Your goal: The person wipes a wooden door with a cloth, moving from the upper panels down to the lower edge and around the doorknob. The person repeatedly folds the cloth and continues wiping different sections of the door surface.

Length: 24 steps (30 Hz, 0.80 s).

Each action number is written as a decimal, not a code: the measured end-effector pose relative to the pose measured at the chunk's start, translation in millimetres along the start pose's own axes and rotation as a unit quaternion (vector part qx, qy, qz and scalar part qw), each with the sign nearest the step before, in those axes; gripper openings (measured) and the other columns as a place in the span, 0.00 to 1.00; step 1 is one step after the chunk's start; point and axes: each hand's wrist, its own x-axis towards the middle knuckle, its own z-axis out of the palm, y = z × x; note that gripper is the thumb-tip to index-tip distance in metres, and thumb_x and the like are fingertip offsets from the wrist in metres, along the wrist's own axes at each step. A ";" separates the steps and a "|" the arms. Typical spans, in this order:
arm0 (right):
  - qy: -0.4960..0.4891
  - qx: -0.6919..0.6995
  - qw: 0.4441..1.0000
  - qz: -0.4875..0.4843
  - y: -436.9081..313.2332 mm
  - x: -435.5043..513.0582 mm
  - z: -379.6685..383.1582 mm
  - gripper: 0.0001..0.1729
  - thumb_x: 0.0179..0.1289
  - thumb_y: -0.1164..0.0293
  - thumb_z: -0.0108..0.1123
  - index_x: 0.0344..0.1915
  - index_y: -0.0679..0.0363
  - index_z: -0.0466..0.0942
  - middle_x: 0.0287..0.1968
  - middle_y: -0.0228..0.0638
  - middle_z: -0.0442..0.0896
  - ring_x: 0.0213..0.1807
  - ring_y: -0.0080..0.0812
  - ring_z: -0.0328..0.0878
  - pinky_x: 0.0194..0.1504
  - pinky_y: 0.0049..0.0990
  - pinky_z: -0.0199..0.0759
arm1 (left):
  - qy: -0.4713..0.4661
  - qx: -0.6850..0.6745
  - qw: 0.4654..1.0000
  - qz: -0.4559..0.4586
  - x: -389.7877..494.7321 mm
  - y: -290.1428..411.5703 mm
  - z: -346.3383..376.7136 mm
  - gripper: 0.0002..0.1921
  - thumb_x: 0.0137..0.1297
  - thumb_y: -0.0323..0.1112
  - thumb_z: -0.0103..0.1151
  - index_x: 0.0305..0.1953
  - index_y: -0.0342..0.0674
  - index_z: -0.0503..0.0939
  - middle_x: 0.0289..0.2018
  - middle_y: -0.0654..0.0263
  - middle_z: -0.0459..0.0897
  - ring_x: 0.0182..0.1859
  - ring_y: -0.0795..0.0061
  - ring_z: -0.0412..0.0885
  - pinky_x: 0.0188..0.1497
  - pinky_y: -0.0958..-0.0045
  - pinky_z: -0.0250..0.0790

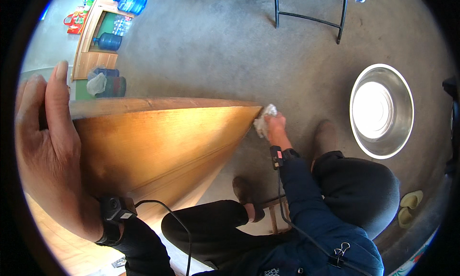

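My right hand (277, 127) grips a crumpled whitish cloth (265, 121). The cloth is against the far corner of a varnished wooden furniture piece (161, 139), which has a grooved side and a narrow top edge. Large in the left of the view, my left hand (46, 132) is at the near end of that wooden piece, fingers pointing up the picture. Whether its fingers close around the wood is hidden. Each of my wrists bears a strapped black device with a cable.
A steel basin (382, 110) stands on the concrete floor (215, 53) to the right, with pale slippers (409, 204) below it. A dark metal-legged stand (309, 19) is at the top. Blue water jugs (109, 41) and a wooden shelf unit (84, 53) are upper left.
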 end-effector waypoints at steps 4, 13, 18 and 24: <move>-0.037 -0.101 0.988 -0.113 -18.4 -34.7 39.5 0.20 0.66 0.81 0.72 0.58 0.69 0.84 0.46 0.46 0.93 0.46 0.45 0.91 0.49 0.43 0.84 | -0.040 0.295 0.948 0.112 -5.0 -28.7 2.6 0.21 0.86 0.33 0.62 0.75 0.47 0.81 0.57 0.66 0.91 0.61 0.81 0.89 0.60 0.85 0.81; -0.081 -0.093 0.922 -0.368 -51.9 -117.4 68.4 0.12 0.68 0.79 0.73 0.50 0.68 0.86 0.42 0.46 0.93 0.42 0.41 0.91 0.44 0.38 0.82 | -0.066 0.661 0.741 0.103 -16.4 -77.8 50.9 0.31 0.93 0.39 0.51 0.89 0.57 0.59 0.65 0.74 0.77 0.63 0.89 0.73 0.73 0.84 0.63; -0.050 -0.101 0.987 -0.110 -29.2 -52.5 72.2 0.15 0.70 0.80 0.70 0.55 0.68 0.87 0.42 0.40 0.93 0.43 0.37 0.90 0.46 0.37 0.81 | -0.180 0.524 0.833 0.018 -27.6 -75.1 49.2 0.29 0.94 0.38 0.48 0.89 0.54 0.59 0.66 0.75 0.79 0.64 0.87 0.78 0.73 0.82 0.69; -0.094 -0.209 0.935 -0.271 -53.3 -145.7 90.5 0.13 0.71 0.75 0.70 0.52 0.68 0.83 0.45 0.56 0.93 0.48 0.54 0.94 0.49 0.46 0.86 | -0.041 0.093 0.986 -0.134 10.2 -35.9 51.6 0.24 0.92 0.40 0.53 0.80 0.42 0.72 0.59 0.63 0.88 0.49 0.72 0.89 0.58 0.77 0.81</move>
